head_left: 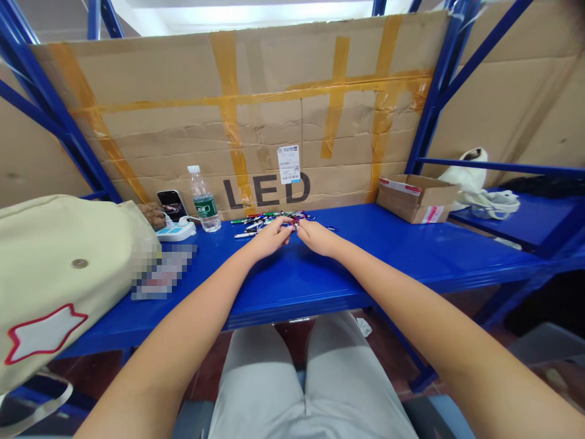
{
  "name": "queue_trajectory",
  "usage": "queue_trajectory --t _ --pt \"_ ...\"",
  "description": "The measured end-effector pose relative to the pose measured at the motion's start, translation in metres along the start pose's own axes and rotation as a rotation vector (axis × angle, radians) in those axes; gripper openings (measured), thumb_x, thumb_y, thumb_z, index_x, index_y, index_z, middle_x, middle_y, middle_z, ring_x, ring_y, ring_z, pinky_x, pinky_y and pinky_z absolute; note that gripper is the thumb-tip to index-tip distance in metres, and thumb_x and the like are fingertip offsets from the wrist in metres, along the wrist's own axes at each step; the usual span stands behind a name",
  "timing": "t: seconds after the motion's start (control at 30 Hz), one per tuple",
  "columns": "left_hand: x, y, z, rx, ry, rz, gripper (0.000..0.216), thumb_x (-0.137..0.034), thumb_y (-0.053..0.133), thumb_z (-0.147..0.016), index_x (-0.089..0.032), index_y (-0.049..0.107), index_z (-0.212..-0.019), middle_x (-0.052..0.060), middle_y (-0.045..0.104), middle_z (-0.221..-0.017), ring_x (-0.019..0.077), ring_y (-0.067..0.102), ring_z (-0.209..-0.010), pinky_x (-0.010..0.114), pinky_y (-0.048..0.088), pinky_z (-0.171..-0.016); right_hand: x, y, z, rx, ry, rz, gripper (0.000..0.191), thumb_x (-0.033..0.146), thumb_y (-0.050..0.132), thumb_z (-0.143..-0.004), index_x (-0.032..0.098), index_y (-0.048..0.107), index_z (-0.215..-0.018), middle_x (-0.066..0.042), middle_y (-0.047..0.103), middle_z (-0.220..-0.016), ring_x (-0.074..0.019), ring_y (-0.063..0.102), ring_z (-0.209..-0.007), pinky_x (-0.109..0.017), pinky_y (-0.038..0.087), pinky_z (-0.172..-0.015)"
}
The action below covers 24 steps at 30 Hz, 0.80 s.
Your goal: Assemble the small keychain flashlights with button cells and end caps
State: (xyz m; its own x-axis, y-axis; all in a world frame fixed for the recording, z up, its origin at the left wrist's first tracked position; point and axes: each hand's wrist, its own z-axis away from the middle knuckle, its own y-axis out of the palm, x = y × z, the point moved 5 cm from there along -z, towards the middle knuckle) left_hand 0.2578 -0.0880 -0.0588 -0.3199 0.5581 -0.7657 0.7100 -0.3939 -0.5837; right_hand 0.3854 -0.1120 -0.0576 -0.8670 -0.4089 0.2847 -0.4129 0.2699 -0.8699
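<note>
Both my arms reach forward over a blue metal shelf [411,250]. My left hand [270,236] and my right hand [317,236] meet at a small pile of coloured pen-like items [274,217] lying by the cardboard wall. The fingers of both hands are curled and pinched together at the near edge of the pile. Something small and thin sits between the fingertips, too small to name. Several of the items are green, red, blue and silver.
A large taped cardboard sheet [256,122] marked LED backs the shelf. At the left are a cream canvas bag [59,274], a phone [172,205], a power strip [177,231] and a water bottle [203,201]. An open cardboard box [415,198] and a white bag [475,180] sit on the right.
</note>
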Motion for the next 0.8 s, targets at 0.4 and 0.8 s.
queue_trajectory --t 0.4,0.8 --pt "-0.0002 0.0026 -0.0014 0.012 0.055 -0.009 0.038 -0.033 0.038 -0.093 -0.012 0.045 -0.123 -0.004 0.047 -0.062 0.0075 0.039 -0.045 0.021 0.031 -0.044 0.0031 0.0014 -0.001 -0.007 -0.015 -0.015 0.022 0.022 0.032 -0.095 0.016 0.051 -0.085 -0.009 0.062 -0.086 -0.0171 0.055 -0.075 -0.028 0.04 -0.069" --pt "-0.0044 -0.0027 0.0004 -0.023 0.141 -0.251 0.037 -0.031 0.037 -0.093 -0.013 0.049 -0.123 0.0 0.055 -0.066 0.0128 0.052 -0.06 0.025 0.043 -0.062 0.0003 0.0032 0.0002 0.049 0.022 -0.021 0.024 0.022 0.031 -0.094 0.014 0.053 -0.088 -0.012 0.064 -0.093 -0.0189 0.057 -0.081 -0.029 0.041 -0.074"
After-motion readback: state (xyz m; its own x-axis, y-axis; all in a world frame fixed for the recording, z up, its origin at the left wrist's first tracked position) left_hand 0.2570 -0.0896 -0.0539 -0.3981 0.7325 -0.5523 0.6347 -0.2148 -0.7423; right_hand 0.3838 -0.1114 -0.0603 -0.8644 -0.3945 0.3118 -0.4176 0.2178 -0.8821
